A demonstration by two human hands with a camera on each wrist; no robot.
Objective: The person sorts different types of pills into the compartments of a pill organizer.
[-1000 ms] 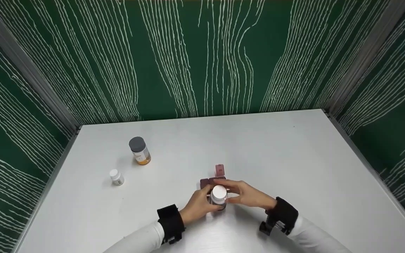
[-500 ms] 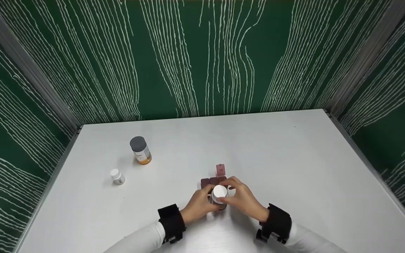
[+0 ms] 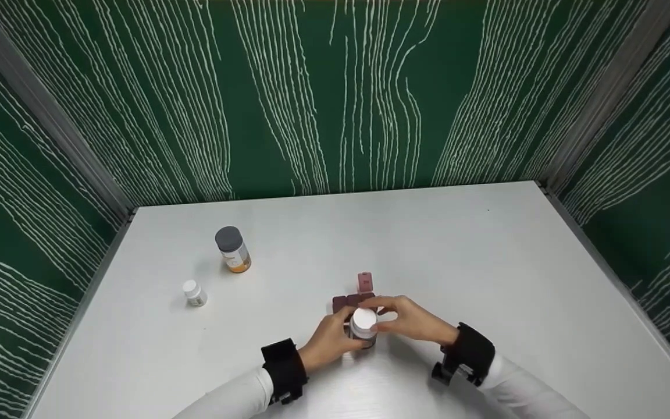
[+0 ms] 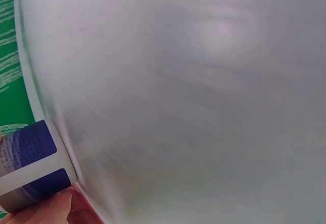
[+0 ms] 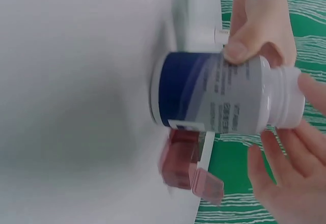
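Observation:
A white pill bottle with a blue-and-grey label (image 5: 214,94) stands upright near the front middle of the table. My left hand (image 3: 328,341) grips its body, thumb and fingers wrapped around it. My right hand (image 3: 415,320) has thumb and fingertips at the white cap (image 3: 364,318), which sits on the bottle's neck. Just behind the bottle lies a dark red pill organizer (image 3: 353,300), partly hidden by the hands and bottle. One of its lids (image 3: 365,281) is raised. In the left wrist view, the bottle's lower part (image 4: 35,158) shows at the left edge.
A larger bottle with a grey lid and orange base (image 3: 233,250) stands at the back left of the white table (image 3: 457,244). Nearer, farther left, is a small white bottle (image 3: 194,293). Green walls with pale lines (image 3: 323,105) enclose the table's back and sides.
My right hand turned inward around the cap half a second ago, and has since swung back outward to the right. My left hand and the bottle stay nearly still.

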